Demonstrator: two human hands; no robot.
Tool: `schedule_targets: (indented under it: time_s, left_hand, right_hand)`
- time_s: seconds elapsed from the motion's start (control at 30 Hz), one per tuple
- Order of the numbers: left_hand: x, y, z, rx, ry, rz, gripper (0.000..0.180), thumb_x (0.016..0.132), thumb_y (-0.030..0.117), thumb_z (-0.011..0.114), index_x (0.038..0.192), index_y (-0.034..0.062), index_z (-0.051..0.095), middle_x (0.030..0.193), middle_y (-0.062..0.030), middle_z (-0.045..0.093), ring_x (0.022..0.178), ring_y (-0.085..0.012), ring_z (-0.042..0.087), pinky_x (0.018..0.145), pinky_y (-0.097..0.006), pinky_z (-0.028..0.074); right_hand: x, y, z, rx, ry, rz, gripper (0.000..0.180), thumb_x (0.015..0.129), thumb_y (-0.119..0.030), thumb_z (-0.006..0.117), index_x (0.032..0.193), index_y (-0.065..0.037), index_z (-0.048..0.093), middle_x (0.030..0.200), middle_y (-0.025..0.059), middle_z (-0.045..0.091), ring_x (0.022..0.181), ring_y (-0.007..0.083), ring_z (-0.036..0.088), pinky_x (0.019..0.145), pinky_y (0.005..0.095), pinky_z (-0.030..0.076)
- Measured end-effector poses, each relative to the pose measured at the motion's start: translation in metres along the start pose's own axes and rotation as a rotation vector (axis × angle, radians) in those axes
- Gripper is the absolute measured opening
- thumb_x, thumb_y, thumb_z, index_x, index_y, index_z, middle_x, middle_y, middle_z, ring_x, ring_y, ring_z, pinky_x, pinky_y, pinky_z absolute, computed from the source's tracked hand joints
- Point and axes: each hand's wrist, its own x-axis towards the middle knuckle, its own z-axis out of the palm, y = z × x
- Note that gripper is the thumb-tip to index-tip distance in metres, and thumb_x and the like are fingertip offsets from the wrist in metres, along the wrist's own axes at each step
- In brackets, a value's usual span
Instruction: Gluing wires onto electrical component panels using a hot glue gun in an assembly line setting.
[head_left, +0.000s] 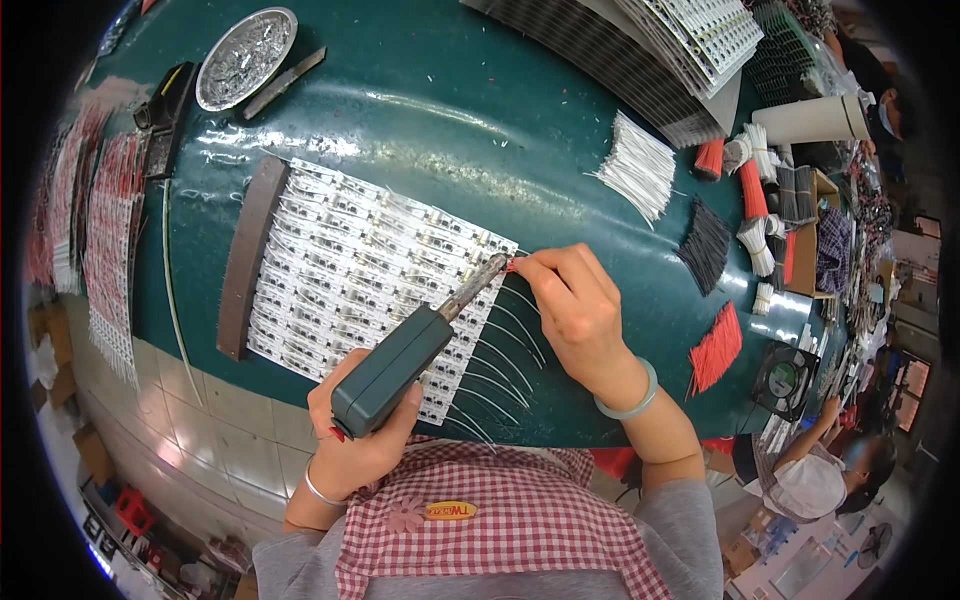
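Observation:
My left hand [365, 455] is wrapped round a dark green soldering gun [392, 372]. Its metal tip reaches the upper right corner of a white circuit board panel [350, 265] covered in rows of small dark parts. There my right hand [580, 315] pinches a thin red wire [512, 266], close beside the tip. Whether tip and wire touch, I cannot tell. Below my right hand, several white wires [512, 359] curve out from the panel's right edge. A long brown bar [248, 258] lies along the panel's left side.
Loose bundles of white wires [638, 165], black wires [705, 245] and red wires [714, 348] lie to the right, near a small fan [785, 380]. Panels are stacked [690, 50] at the back. A metal dish [206, 88] stands far left. Another person [812, 480] sits at right.

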Motion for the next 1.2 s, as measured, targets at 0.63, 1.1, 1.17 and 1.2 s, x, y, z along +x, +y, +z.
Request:
schedule_targets:
  time_s: [0.63,1.1,1.17,1.2]
  left_hand:
    - [-0.014,-0.008,-0.007,0.049,0.066,0.062,0.028,0.081,0.0,0.077,0.107,-0.0055,0.072,0.096,-0.0135,0.07,0.077,-0.0183,0.066,0.068,-0.029,0.053]
    - [-0.02,-0.002,-0.009,0.061,0.021,-0.032,0.025,0.081,-0.001,0.077,0.105,-0.0045,0.072,0.1,-0.0131,0.069,0.081,-0.0191,0.067,0.073,-0.03,0.053]
    - [-0.021,-0.004,-0.008,0.071,0.022,-0.037,0.023,0.081,-0.001,0.077,0.103,-0.0046,0.072,0.098,-0.0133,0.069,0.08,-0.0198,0.067,0.073,-0.03,0.053]
    - [-0.021,-0.003,-0.008,0.078,0.018,-0.037,0.022,0.081,-0.002,0.076,0.102,-0.0046,0.072,0.097,-0.0133,0.069,0.079,-0.0201,0.067,0.072,-0.03,0.053]
  right_hand:
    - [0.0,-0.007,-0.004,0.002,0.074,-0.063,0.029,0.072,0.005,0.069,0.101,0.004,0.068,0.092,0.0111,0.065,0.079,0.0268,0.063,0.065,0.0337,0.053]
    - [-0.013,-0.01,0.003,0.028,0.026,-0.058,0.031,0.072,0.004,0.07,0.103,0.004,0.067,0.092,0.0117,0.065,0.079,0.0269,0.062,0.063,0.0342,0.053]
    - [-0.013,-0.01,0.003,0.023,0.023,-0.059,0.031,0.072,0.004,0.07,0.103,0.004,0.067,0.092,0.0116,0.065,0.079,0.0267,0.062,0.063,0.0341,0.053]
    - [-0.013,-0.009,0.003,0.023,0.024,-0.062,0.031,0.072,0.004,0.07,0.103,0.004,0.067,0.093,0.0115,0.065,0.079,0.0266,0.062,0.063,0.034,0.053]
